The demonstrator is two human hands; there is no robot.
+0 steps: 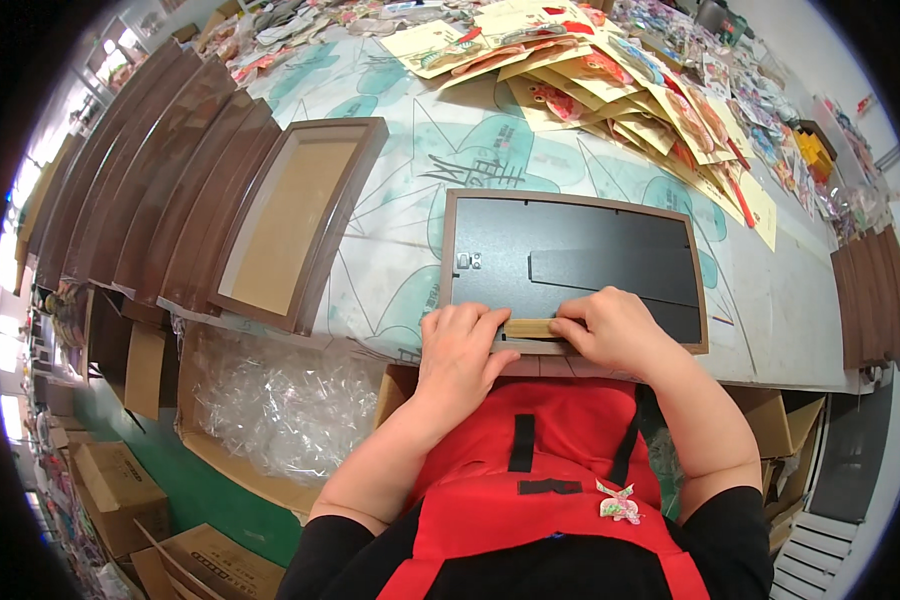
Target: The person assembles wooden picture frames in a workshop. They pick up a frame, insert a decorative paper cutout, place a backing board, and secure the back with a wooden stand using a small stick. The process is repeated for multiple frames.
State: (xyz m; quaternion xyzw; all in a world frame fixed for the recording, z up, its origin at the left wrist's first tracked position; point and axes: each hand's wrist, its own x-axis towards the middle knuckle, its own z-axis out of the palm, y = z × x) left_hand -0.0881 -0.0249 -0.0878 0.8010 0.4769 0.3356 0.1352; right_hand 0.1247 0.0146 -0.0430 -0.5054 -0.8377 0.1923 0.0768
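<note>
Hands meet at the near long side of a brown rectangular picture frame with a black back [580, 235], which lies back-up on a bench [390, 265] covered in white sheeting with teal printing. Along the inside of that near side runs a thin, tan, straight-edged strip [529, 328], its long axis going left to right, parallel to the frame's long side, with a dark gap showing just below it.

The person's right hand [610, 325] has thumb and fingers closed on the strip's right end. The left hand [460, 350] bends over the near-left part of the frame, fingertips at the strip's left end and thumb along the near rim; whether those fingers pinch the strip or merely rest against it, one cannot tell. Neither hand is clearly nearer: the strip sits between them, and one hand tends each end.

On the frame's back, a flat black stand flap [610, 275] lies beyond the right hand, and a small silver metal hanger [468, 261] sits toward the left short side. Left of the frame, a brown frame with a beige panel [288, 215] leans against a row of upright brown frames [160, 180]. Beyond the frame spreads a pile of cream cards with red decorations [610, 90].
</note>
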